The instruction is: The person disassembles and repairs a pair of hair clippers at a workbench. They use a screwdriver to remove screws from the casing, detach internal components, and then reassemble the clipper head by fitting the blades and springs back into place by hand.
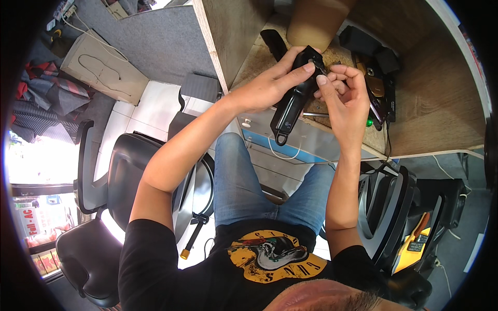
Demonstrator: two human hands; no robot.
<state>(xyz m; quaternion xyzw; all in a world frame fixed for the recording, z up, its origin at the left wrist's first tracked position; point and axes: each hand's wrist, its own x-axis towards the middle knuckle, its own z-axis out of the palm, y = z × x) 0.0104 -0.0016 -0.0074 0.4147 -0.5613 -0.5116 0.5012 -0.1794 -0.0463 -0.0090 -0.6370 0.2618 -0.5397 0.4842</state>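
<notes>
**Glossy black plastic hair clipper [293,108] gripped in the left hand [274,84], right hand [348,98] at its head**

The left hand is closed around the clipper's body, its thumb lying across the upper face close to the blade end. The clipper is tilted, its head toward the far side and its looped tail toward the near side, above the front edge of a tan, speckled wooden shelf [254,63]. The right hand is just right of the clipper's head, thumb and fingers bent toward it; whether they pinch anything small cannot be told.

Beyond the clipper, at the far side of the shelf, stands a large tan-brown cylindrical container [317,23]. Left of that container lies a long black object [273,43]. On the right are dark boxy objects [360,41], a gold-brown device [374,83] and, nearer, a small bright green round piece [369,123]. A brown wooden side panel [441,103] closes off the right.

Nearer, below the shelf, a thin white cord [285,157] hangs in a curve above the person's blue denim trousers [238,176]. To the left is a black padded chair [132,166] with grey-and-black armrests; to the right, another black-and-grey chair [385,207].
</notes>
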